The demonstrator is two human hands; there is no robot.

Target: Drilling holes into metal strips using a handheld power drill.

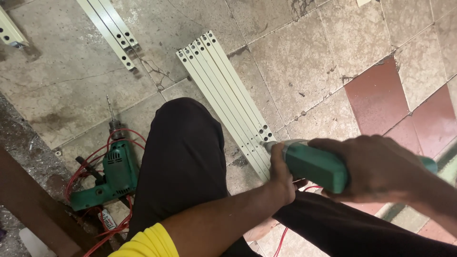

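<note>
My right hand [381, 166] grips a green power drill [314, 164], its nose pointing left at the near end of a bundle of several cream metal strips [223, 90] with holes, lying on the tiled floor. My left hand [282, 178] sits at the drill's front, by the strips' end, fingers curled; what it clasps is hidden. My knee in black trousers [183, 152] is bent between the two drills.
A second green drill [112, 176] with a bit and red cable [78, 178] lies on the floor at left. More cream strips [112, 31] lie at the top left, another strip end [9, 31] at the far left edge. A brown beam [33, 209] crosses the lower left.
</note>
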